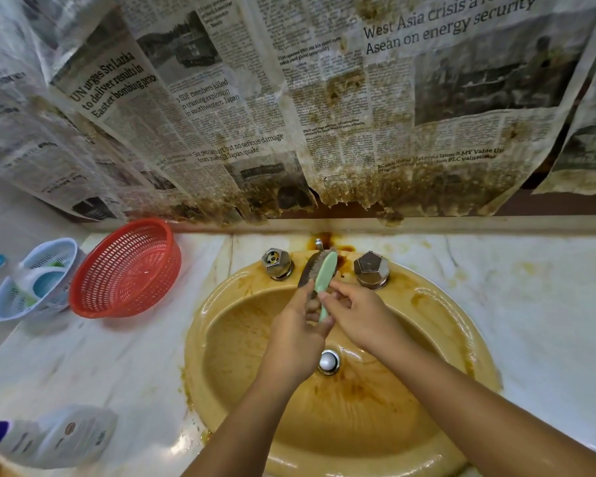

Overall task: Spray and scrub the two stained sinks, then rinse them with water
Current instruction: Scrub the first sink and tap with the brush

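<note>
— Nearest?
— Saw a white plastic bottle, blurred, lying on its side at the near-left edge of the pale, marbled worktop.
— And the sink?
— Found the sink set into that worktop: oval, glossy mustard ceramic, wet and smeared brown, with a round chrome plug at the bottom.
— Grips?
— Met over the bowl, just above the plug. Found the left grip curled round the lower end of a slim, pale-green plastic brush, and the right grip pinching the handle's middle with thumb and bent fingers. Saw the dirty bristles laid against the dark spout.
— Beyond?
— Noted two faceted chrome tap knobs flanking the spout. Further left, spotted a round red latticed basket touching a pale blue-and-white basket. Last, on the wall, saw crinkled newspaper, blotched brown and ragged along the lower edge.
</note>
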Available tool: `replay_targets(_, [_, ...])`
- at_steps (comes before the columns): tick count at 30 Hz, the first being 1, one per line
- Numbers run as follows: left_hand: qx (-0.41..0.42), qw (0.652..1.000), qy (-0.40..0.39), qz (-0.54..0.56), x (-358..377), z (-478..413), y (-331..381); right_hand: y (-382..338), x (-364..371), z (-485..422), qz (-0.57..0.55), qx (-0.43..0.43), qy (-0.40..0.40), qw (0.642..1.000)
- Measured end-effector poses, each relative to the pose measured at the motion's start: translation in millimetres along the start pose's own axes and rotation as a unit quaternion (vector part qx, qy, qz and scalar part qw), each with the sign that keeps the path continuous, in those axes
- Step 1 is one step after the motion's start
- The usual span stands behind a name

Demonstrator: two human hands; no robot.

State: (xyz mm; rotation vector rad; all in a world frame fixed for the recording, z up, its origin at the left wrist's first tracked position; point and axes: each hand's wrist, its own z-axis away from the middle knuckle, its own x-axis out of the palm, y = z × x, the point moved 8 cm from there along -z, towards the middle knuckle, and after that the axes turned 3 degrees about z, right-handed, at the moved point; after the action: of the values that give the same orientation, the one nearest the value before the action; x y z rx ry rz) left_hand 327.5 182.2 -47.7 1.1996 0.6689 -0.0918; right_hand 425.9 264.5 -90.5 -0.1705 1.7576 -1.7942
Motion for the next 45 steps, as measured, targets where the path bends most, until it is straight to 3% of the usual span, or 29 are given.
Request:
replay_targets(4, [-0.039,0.994,-0.049,0.092,2,-2,-12,10,5,-1,-0.005,0.019,0.001,1.0])
replay_targets(7, [-0.051,0.99,-0.043,0.122,-3,-5,-18,12,8,0,0.01,0.024,0.001,1.0])
replay_targets(15, [-0.006,0.99,0.129,0.061,-54,-26,-30,12,-2,5,0.061,-0.042,0.043,0.996])
replay_targets(19, [0.0,0.989,0.146,0.021,-69,-51,-49,13,-2,24,0.092,-0.13,0.025,0.987])
replay_targets(22, [0.003,0.987,0.157,-0.019,-80,-73,-65,13,4,29,0.136,-0.173,0.055,0.974])
replay_targets(26, [0.035,0.984,0.164,-0.063,-96,-100,-78,22,-2,-2,0.11,-0.073,0.159,0.979])
replay_targets(28, [0.048,0.983,0.155,-0.082,-102,-116,-84,23,2,-1,0.092,-0.05,0.167,0.98])
replay_targets(32, [0.083,0.98,0.097,-0.155,-112,-156,-102,23,16,28,0.026,-0.071,0.132,0.988])
replay_targets(37, [0.118,0.974,-0.018,-0.19,-105,-197,-111,31,9,-16,0.0,0.046,0.205,0.978])
replay_targets(41, [0.16,0.962,-0.151,-0.161,-91,-211,-99,35,20,2,-0.078,0.03,0.161,0.983])
replay_targets(45, [0.151,0.926,-0.259,-0.229,-82,-229,-111,35,6,-20,0.046,0.071,0.206,0.975])
